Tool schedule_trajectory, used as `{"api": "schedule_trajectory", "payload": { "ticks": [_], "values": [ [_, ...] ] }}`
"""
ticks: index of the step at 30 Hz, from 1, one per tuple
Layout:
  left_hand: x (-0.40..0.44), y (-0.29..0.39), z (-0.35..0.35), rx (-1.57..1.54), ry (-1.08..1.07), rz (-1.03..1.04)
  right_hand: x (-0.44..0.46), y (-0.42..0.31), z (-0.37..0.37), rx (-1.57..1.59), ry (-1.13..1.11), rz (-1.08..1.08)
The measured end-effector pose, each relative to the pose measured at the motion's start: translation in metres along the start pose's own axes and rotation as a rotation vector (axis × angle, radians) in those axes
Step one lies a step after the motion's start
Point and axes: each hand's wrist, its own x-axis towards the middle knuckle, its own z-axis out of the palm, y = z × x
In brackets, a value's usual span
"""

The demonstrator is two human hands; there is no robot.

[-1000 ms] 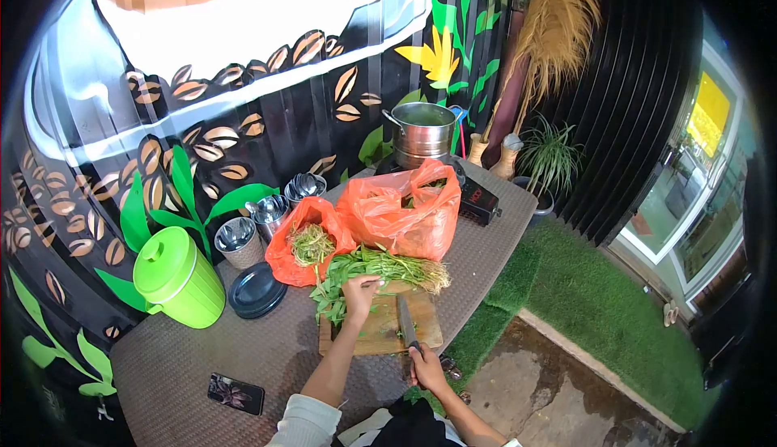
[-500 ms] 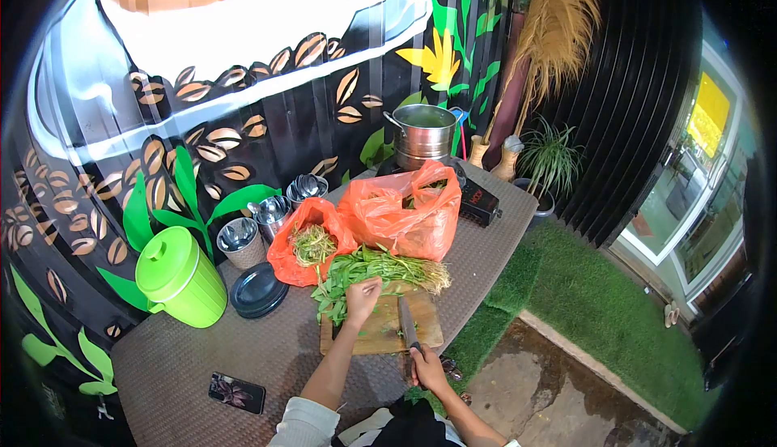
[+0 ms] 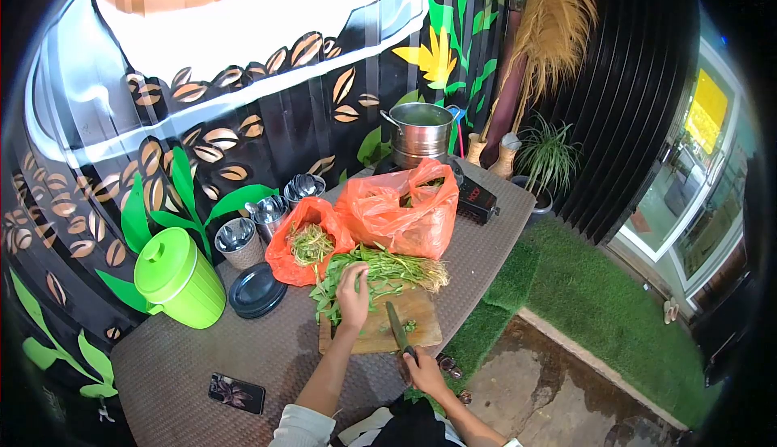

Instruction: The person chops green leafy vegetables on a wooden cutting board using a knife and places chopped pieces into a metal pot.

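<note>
My right hand point(image 3: 426, 372) grips the dark handle of a knife point(image 3: 398, 327), its blade pointing up and left over a wooden cutting board point(image 3: 356, 340). My left hand point(image 3: 353, 291) is at the leafy greens point(image 3: 384, 266), its fingers curled; whatever may be in them is hidden. The greens lie across the board's far edge, with leaves to the left and root ends to the right. Small green bits point(image 3: 410, 325) rest on the board beside the blade. Behind the greens stand a small orange plastic bag point(image 3: 279, 267) with stems and a larger orange bag point(image 3: 405, 224).
A metal pot point(image 3: 421, 135) stands on a burner point(image 3: 477, 201) at the table's far end. To the left are a green lidded bin point(image 3: 180, 277), dark plates point(image 3: 257, 290) and cutlery holders point(image 3: 240, 249). A phone point(image 3: 236, 393) lies near the front edge.
My left hand has moved left and slightly away from me, over the greens. The knife has tilted, its tip now lower and further left. Green bits now show beside the blade.
</note>
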Motion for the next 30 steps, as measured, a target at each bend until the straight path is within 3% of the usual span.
{"api": "schedule_trajectory", "payload": {
  "ticks": [2, 6, 12, 16, 19, 21, 27, 30],
  "values": [
    [-0.011, -0.004, -0.002, -0.009, -0.085, -0.009, 0.004, 0.018, 0.012, -0.226, 0.148, -0.282],
    [-0.017, 0.001, -0.010, -0.070, -0.335, -0.096, -0.002, 0.005, 0.015, -0.226, 0.051, -0.242],
    [-0.021, -0.002, -0.015, 0.028, -0.426, -0.283, -0.002, -0.001, 0.005, -0.361, 0.086, -0.104],
    [-0.052, -0.041, -0.003, -0.062, -0.414, -0.143, 0.002, -0.003, -0.008, -0.340, 0.187, -0.035],
    [-0.065, -0.047, -0.002, -0.150, -0.517, -0.212, 0.000, -0.003, -0.006, -0.301, 0.133, -0.112],
    [-0.068, -0.047, -0.003, -0.087, -0.582, -0.400, -0.002, -0.004, 0.001, -0.335, 0.099, -0.129],
    [-0.056, -0.080, 0.010, -0.011, -0.427, -0.268, 0.008, 0.005, -0.004, -0.338, 0.187, -0.078],
    [-0.049, -0.070, 0.010, -0.079, -0.437, -0.336, 0.011, 0.010, -0.009, -0.334, 0.206, -0.090]
  ]
}}
